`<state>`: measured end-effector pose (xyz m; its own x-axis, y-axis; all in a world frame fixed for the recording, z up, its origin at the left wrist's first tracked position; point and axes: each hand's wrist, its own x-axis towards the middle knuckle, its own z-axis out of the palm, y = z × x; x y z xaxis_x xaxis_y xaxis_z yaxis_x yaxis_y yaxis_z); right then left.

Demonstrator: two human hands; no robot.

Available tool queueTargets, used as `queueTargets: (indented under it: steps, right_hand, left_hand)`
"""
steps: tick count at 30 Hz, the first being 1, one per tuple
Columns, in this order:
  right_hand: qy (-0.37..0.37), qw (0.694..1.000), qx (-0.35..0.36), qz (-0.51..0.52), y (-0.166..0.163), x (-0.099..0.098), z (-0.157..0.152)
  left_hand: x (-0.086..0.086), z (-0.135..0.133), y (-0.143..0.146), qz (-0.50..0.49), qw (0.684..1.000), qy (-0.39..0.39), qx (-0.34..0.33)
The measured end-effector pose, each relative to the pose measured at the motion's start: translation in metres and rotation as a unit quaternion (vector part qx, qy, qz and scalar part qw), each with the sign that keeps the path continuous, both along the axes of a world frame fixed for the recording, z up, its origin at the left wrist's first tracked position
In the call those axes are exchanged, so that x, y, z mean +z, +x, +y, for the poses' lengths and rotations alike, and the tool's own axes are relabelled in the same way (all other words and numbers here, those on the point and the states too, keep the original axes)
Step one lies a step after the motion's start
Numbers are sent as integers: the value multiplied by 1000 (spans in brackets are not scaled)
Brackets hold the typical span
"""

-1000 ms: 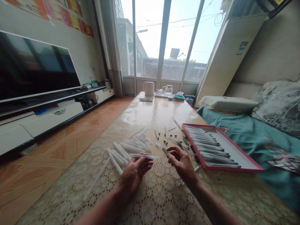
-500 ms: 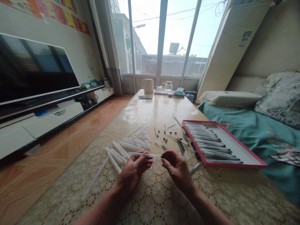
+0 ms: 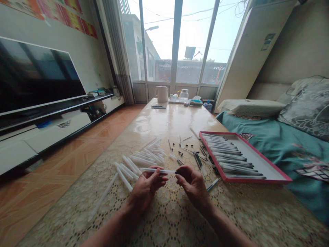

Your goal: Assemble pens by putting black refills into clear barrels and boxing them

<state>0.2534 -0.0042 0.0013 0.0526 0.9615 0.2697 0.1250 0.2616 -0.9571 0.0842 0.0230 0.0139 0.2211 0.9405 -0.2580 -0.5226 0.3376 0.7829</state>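
My left hand [image 3: 145, 187] pinches a clear pen barrel [image 3: 157, 170] and holds it level above the lace-covered table [image 3: 167, 219]. My right hand [image 3: 193, 183] has its fingers pinched on a small dark part at the barrel's right end, where the two meet. Just beyond my left hand lies a heap of several clear barrels [image 3: 140, 160]. Small dark parts and thin refills [image 3: 185, 151] are scattered beyond my right hand. One finished pen [image 3: 213, 184] lies just to the right of my right hand.
A red-rimmed tray [image 3: 280, 174] with several finished pens sits at the table's right edge, against a teal-covered bed [image 3: 282, 147]. A white jug [image 3: 161, 93], a glass jar [image 3: 184, 95] and small items stand at the far end. A TV on a low cabinet [image 3: 38, 137] lines the left wall.
My right hand has moved left from the scattered parts and brought a small dark part up to the barrel's right end. My left hand has kept the barrel nearly still.
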Motion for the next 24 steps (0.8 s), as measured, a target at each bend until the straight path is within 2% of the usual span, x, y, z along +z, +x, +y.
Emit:
queueTargets:
  steps: [6,11,19,22,24]
  right_hand:
    - [-27,1000,2,2,1,-1,1]
    - [-1,994,-6,-113,3,-3,-1]
    - [68,961,-27,-266,3,-4,-2]
    - [76,957,-26,-279,3,-6,0]
    - [53,968,-12,-246,4,-5,0]
  left_hand:
    - [-1,0,-1,4,1000,16,-12]
    - [1,-2,0,5,1000,27,-14]
    - [-2,-1,1,2,999,51,-17]
    - [-2,0,1,1,998,57,-19]
    - [-1,0,1,1,998,58,-15]
